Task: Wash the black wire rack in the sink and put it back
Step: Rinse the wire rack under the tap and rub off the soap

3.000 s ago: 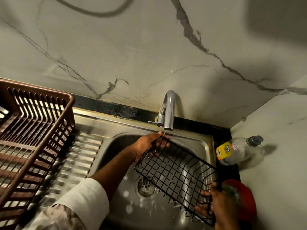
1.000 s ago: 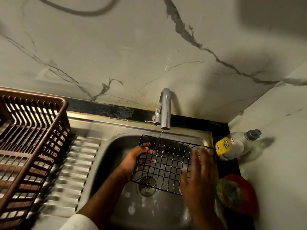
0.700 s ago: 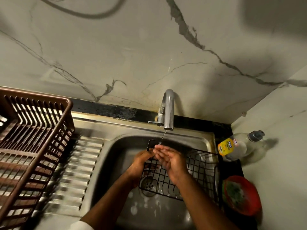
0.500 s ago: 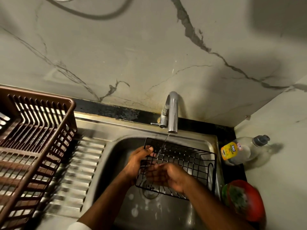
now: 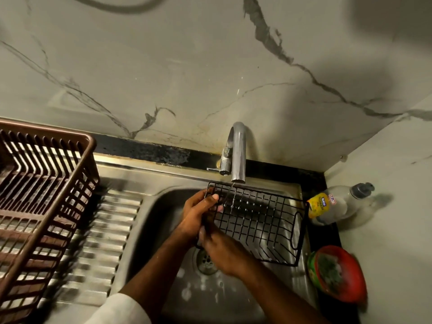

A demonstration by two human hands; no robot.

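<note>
A steel sink [image 5: 149, 220] carries most of what is here, its basin lying under both hands, with the drain [image 5: 205, 260] just below the right hand [image 5: 224, 249]. The ribbed drainboard [image 5: 102, 237] stretches away to the left of the left hand [image 5: 198, 213], and a brown plastic dish basket [image 5: 39, 206] stands on it, further left still. A dark counter strip [image 5: 313, 181] runs along the sink's far and right edges. To the right of both hands, on that strip, lies a clear bottle with a yellow label [image 5: 332, 204] on its side; nearer than it sits a red bowl [image 5: 339, 274] holding something green.
</note>
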